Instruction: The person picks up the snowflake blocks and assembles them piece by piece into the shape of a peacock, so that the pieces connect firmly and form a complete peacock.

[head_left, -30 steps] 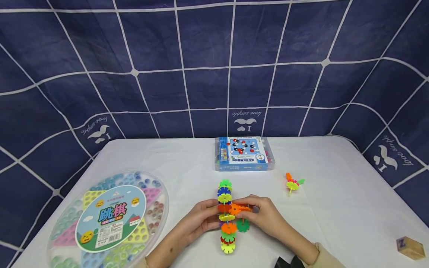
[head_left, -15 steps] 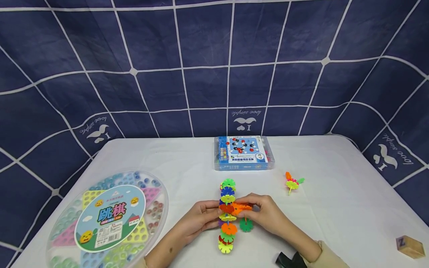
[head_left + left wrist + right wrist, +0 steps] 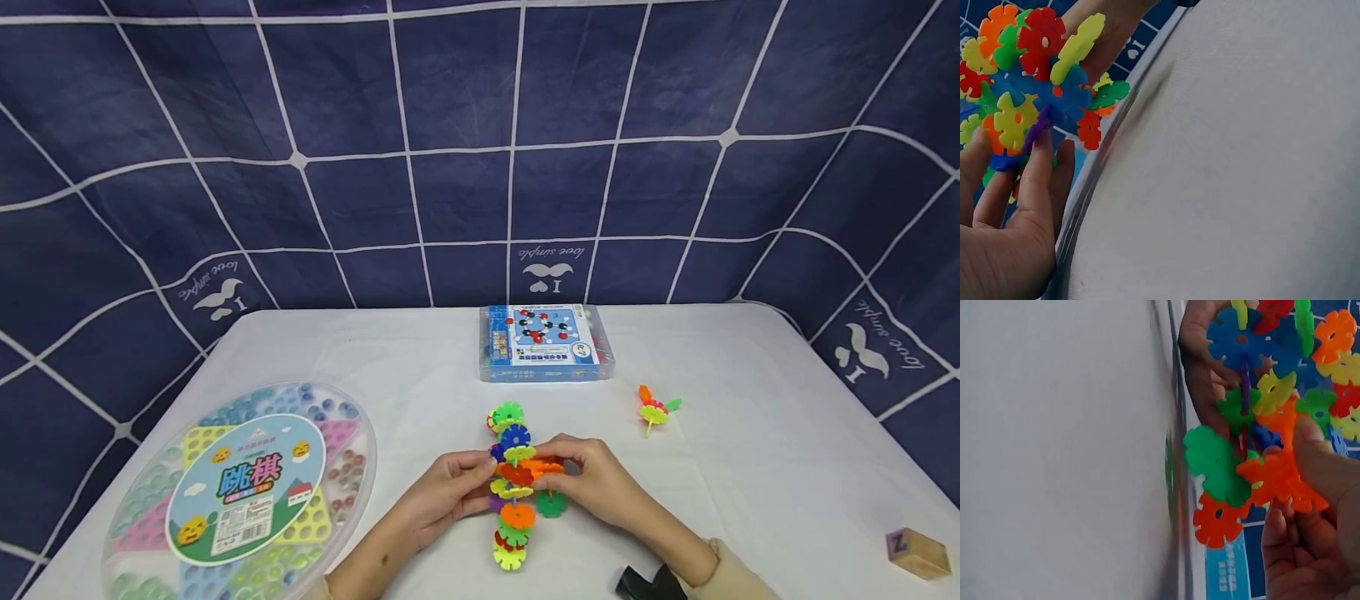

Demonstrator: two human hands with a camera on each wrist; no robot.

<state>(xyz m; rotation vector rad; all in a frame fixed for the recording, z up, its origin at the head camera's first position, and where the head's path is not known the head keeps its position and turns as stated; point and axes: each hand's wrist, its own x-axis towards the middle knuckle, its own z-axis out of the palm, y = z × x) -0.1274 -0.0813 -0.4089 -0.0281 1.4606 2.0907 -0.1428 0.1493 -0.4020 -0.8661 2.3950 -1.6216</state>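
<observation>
A tall assembly of interlocking plastic snowflake discs stands between both hands, in red, orange, yellow, green and blue. My left hand holds its left side; in the left wrist view, the fingers touch a yellow disc and a purple disc. From the right, my right hand pinches orange discs joined to the assembly, thumb on top and fingers beneath. A green disc hangs below that hand. Parts of the assembly behind the fingers are hidden.
On the left lies a round Chinese checkers set with marbles. A clear case with a molecule-model label sits at the back. Rightward are a small snowflake-disc piece, a wooden block and, near the front, a black object.
The assembly has turned slightly between the hands, its middle and lower discs shifting a little to the right. Both hands keep their hold and stay nearly in place.
</observation>
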